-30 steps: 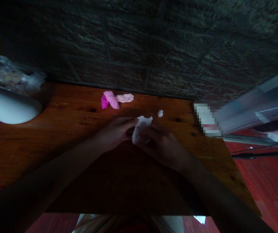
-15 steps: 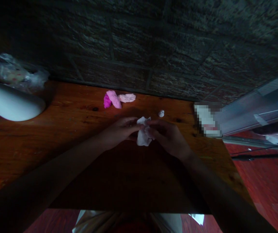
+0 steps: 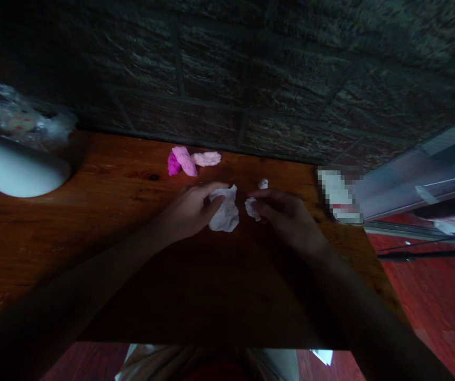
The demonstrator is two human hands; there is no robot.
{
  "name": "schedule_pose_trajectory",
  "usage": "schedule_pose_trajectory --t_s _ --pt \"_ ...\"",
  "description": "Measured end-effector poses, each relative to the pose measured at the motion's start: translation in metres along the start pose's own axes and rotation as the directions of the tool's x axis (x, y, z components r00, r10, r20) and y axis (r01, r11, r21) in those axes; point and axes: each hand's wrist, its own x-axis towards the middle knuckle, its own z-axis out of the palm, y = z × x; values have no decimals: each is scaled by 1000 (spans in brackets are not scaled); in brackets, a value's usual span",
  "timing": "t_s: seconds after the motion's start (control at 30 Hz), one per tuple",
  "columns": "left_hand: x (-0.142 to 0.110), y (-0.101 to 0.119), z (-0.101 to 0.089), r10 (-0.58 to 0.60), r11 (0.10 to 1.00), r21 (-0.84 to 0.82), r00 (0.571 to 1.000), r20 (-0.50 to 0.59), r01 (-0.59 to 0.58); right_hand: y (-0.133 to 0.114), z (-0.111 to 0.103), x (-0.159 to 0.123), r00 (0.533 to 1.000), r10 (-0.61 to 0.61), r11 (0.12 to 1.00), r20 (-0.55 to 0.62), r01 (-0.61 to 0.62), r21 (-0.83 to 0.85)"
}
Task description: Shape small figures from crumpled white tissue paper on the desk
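Note:
Between the thumb and fingers of my left hand (image 3: 190, 211) is a flat, ragged-edged piece of white modelling clay (image 3: 226, 214). My right hand (image 3: 287, 217) pinches a smaller torn-off bit of white clay (image 3: 253, 209), apart from the larger piece. Just behind my right fingertips a little white clay lump (image 3: 263, 183) lies on the table, partly hidden. Farther back, near the wall, lie lumps of clay touching one another: magenta (image 3: 174, 164), pink (image 3: 185, 161) and pale pink (image 3: 207, 159).
A wooden table (image 3: 104, 211) meets a dark stone-tiled wall (image 3: 211, 69). At the left stand a white lamp-like object (image 3: 21, 166) and a crumpled clear plastic bag (image 3: 25, 119). A blurred-out white object (image 3: 338, 196) lies near the right edge, beside a transparent panel (image 3: 418, 169).
The white clay has come apart: my right hand has moved right with a small bit, while my left hand has shifted slightly left with the larger piece.

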Motion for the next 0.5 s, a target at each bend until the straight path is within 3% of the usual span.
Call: schedule_pose_trajectory --t_s 0.3,0.5 --pt "-1 2 0 196 947 265 980 -38 -180 1 -2 2 998 22 998 62 -26 63" --pt "-1 -1 2 167 942 282 983 77 -182 0 -4 1 995 22 1000 96 -20 -15"
